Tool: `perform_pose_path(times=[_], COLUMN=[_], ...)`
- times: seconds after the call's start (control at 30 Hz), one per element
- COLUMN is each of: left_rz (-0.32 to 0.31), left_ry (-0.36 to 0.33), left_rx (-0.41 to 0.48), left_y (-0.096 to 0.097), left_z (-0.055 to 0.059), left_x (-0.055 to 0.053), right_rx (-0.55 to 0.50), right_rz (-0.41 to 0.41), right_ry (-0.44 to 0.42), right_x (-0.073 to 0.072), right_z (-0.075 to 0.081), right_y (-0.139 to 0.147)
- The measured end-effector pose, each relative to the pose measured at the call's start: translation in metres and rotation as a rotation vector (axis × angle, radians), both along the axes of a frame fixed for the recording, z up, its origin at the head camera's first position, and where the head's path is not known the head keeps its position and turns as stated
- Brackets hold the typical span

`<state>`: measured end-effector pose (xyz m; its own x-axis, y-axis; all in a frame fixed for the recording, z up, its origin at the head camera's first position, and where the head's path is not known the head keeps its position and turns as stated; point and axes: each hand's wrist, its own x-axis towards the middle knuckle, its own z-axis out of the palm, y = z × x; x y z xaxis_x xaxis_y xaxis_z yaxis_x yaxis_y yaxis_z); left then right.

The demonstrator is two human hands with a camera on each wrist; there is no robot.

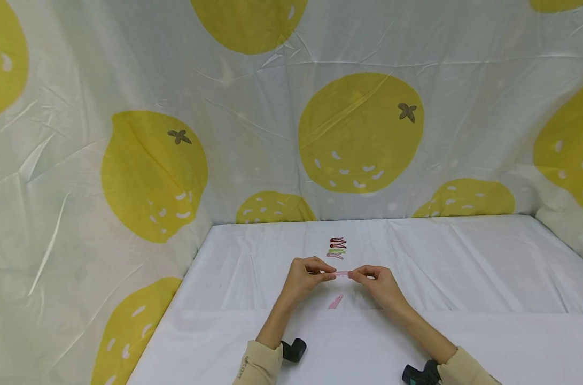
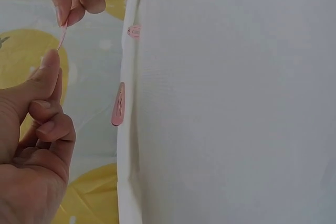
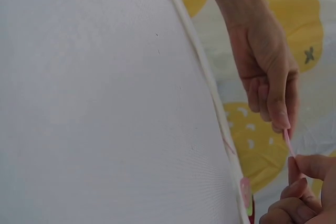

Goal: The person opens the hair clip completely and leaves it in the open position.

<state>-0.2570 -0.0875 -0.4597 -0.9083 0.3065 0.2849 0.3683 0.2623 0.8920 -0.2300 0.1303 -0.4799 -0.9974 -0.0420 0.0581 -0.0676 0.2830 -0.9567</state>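
Observation:
Above the white table, a pink snap hair clip (image 1: pixel 342 274) is held level between both hands. My left hand (image 1: pixel 306 277) pinches one end of it between thumb and fingers, and my right hand (image 1: pixel 379 284) pinches the other end. Seen edge-on in the left wrist view, the held clip (image 2: pixel 62 36) looks like a thin, slightly bent strip. Fingertips cover its ends, and I cannot tell whether it is snapped or unsnapped. Nearer than the hands, another pink hair clip (image 1: pixel 336 301) lies flat at a slant on the table.
Beyond the hands, two dark red hair clips (image 1: pixel 337 243), a green hair clip (image 1: pixel 336 251) and a pink one (image 1: pixel 335 256) lie in a column. A white cloth covers the table (image 1: pixel 464 267). Behind it hangs a curtain (image 1: pixel 253 133) printed with lemons.

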Motion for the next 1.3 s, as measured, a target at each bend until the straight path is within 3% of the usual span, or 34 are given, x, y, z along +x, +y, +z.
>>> perform_pose_path(times=[0.27,0.5,0.63,0.87,1.17,1.3], left_rz=[0.027,0.03,0.039,0.028,-0.034,-0.015], left_ry=[-0.013,-0.116,-0.169,-0.186,-0.109,-0.064], left_rx=[0.019,0.063,0.081,0.065,0.053,0.027], left_y=[-0.001,-0.001,-0.001,-0.002,-0.001,0.001], left_z=[-0.001,-0.001,0.0,0.001,-0.003,-0.001], left_x=[0.0,0.002,0.003,0.004,0.0,0.002], right_rx=[-0.055,0.039,0.053,0.08,0.068,0.078], right_rz=[0.065,0.111,0.103,0.064,0.051,0.046], right_ry=[0.08,0.445,0.562,0.592,0.601,0.582], right_x=[0.003,0.001,0.0,0.001,0.003,0.003], right_z=[-0.003,-0.01,-0.011,-0.01,-0.008,-0.008], right_y=[0.001,0.001,0.001,0.0,0.0,0.0])
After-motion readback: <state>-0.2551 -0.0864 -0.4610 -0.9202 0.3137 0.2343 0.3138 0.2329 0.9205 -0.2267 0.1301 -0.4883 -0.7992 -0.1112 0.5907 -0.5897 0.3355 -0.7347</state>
